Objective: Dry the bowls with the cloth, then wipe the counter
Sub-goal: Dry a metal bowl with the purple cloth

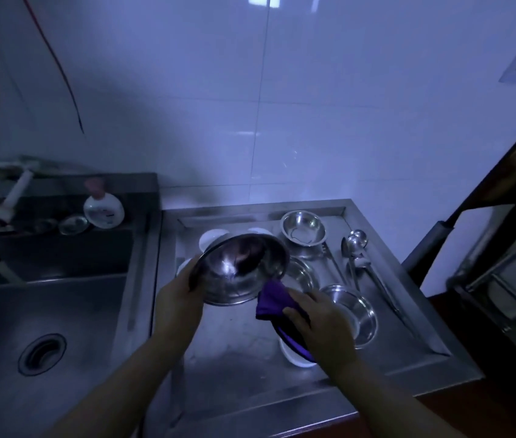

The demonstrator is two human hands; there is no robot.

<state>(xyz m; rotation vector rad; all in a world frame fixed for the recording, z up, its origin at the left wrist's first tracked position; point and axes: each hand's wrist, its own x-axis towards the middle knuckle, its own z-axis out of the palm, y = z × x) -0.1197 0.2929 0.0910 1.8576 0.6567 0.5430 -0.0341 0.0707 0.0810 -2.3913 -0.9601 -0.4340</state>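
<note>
Meanwhile, the left hand point(176, 298) grips a tilted steel bowl point(239, 268) by its rim above the desk point(237, 358); the right hand point(319, 324), just beside it, clutches a purple cloth point(270, 300).

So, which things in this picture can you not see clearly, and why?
- White bowl, head view: mostly covered by the right hand and purple cloth.
- White dishes behind: hidden by the large steel bowl that the left hand grips.
- Wetness of the bowls: too dim to tell.
- Bottle label: blurred.
</note>
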